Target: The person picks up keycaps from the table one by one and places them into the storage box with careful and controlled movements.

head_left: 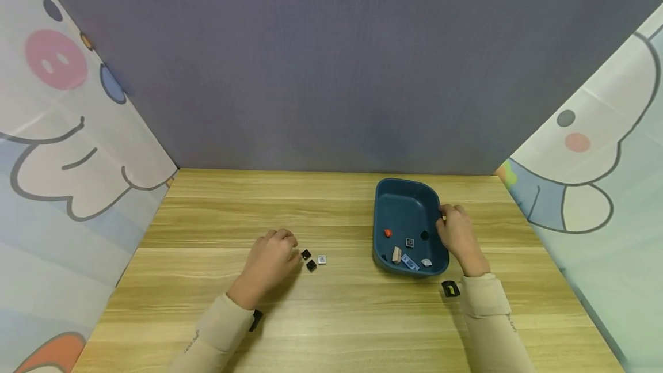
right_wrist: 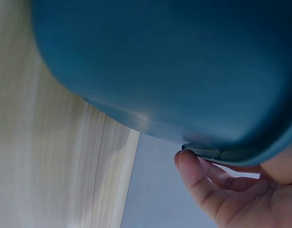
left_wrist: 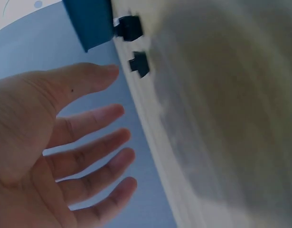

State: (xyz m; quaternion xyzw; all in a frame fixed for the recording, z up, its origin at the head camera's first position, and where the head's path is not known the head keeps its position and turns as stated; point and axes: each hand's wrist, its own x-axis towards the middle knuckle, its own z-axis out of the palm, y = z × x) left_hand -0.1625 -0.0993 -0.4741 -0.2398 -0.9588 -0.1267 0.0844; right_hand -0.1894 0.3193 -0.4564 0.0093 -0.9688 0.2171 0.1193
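In the head view my left hand [head_left: 273,255] hovers beside two small black blocks [head_left: 311,265] and a small white square piece [head_left: 322,259] on the table. Its fingers are relaxed and apart, with nothing between them; the left wrist view shows the thumb nearest the black pieces [left_wrist: 140,64]. On the right, a blue plastic bin [head_left: 406,206] holds several small pieces, among them an orange one [head_left: 388,233], a beige block [head_left: 396,255] and a light blue strip [head_left: 410,262]. My right hand [head_left: 458,232] grips the bin's right rim, thumb and fingers curled at its edge.
The wooden table [head_left: 207,200] runs back to a grey panel [head_left: 331,73]. Printed cartoon sheets [head_left: 585,148] stand on both sides. A black device [head_left: 450,288] sits at my right wrist.
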